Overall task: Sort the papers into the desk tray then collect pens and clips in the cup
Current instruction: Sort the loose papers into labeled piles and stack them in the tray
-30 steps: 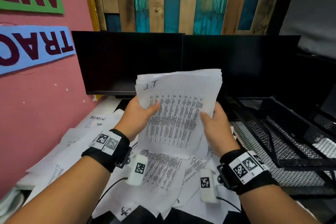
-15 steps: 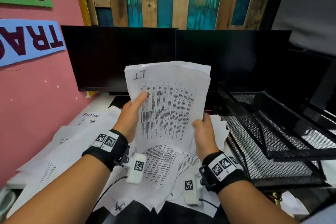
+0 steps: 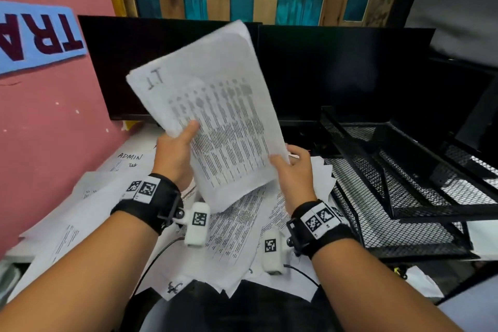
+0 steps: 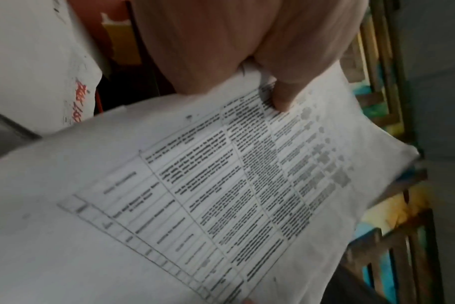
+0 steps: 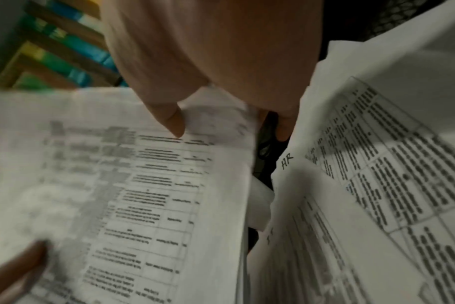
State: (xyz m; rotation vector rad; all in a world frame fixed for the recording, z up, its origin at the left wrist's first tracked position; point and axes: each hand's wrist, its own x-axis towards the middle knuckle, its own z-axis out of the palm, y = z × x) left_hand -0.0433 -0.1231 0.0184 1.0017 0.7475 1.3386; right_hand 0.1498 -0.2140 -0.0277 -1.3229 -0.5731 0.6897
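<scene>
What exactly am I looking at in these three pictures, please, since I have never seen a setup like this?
There is no robot here: a person wears one camera on the head and one on each wrist. The head view looks down at both arms. The left hand and the right hand together hold up a sheaf of printed pages marked "I.T". Loose papers cover the desk below, and a black mesh tray stands on the right. The white tagged boxes at the wrists are the wrist cameras. Each wrist view looks along its hand: you see a thumb pressing the sheaf, close and blurred.
</scene>
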